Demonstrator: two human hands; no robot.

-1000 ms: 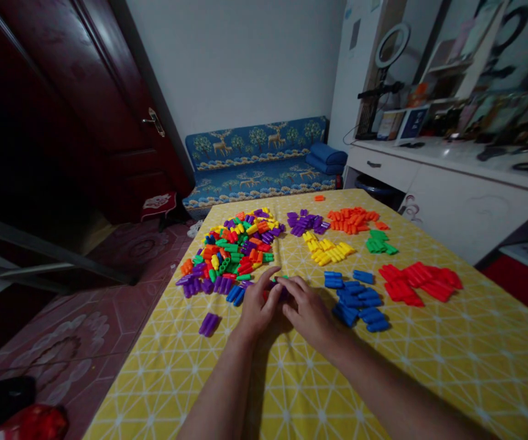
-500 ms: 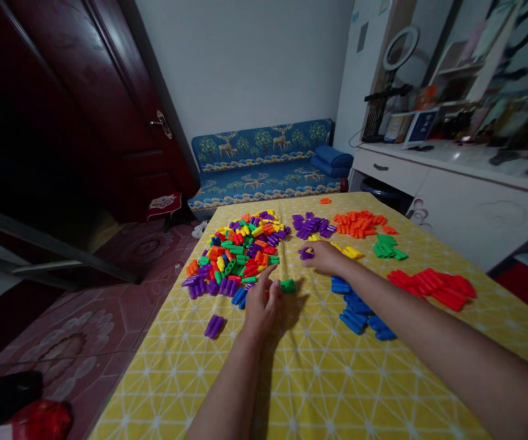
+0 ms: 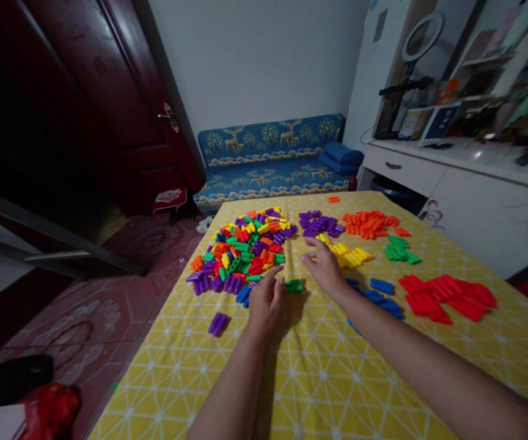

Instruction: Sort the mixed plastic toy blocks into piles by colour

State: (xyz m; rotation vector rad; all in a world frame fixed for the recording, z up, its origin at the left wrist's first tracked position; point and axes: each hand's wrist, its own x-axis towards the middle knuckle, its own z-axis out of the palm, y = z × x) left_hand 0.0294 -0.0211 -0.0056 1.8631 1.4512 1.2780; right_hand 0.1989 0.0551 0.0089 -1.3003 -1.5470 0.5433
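My left hand (image 3: 264,300) rests at the near right edge of a mixed pile of plastic building pieces (image 3: 241,250), thumb and forefinger apart, with nothing visible in it. Just beyond its fingertips lies a green piece (image 3: 294,286). Over the middle of the table, my right hand (image 3: 324,266) is open and empty, beside the yellow pieces (image 3: 352,255). Behind it sits a group of purple pieces (image 3: 319,225). Blue pieces (image 3: 382,299) lie partly hidden under my right forearm. A single purple piece (image 3: 218,324) lies left of my left hand.
Orange pieces (image 3: 369,223), green pieces (image 3: 400,249) and red pieces (image 3: 447,294) form separate groups on the right. One orange piece (image 3: 333,199) is near the far edge of the yellow tablecloth (image 3: 328,366). Beyond stand a blue sofa (image 3: 268,174) and a white dresser (image 3: 429,177).
My right hand has let go of the purple piece it was pinching, and its fingers have spread. My left hand stays by the pile. The view has shifted slightly.
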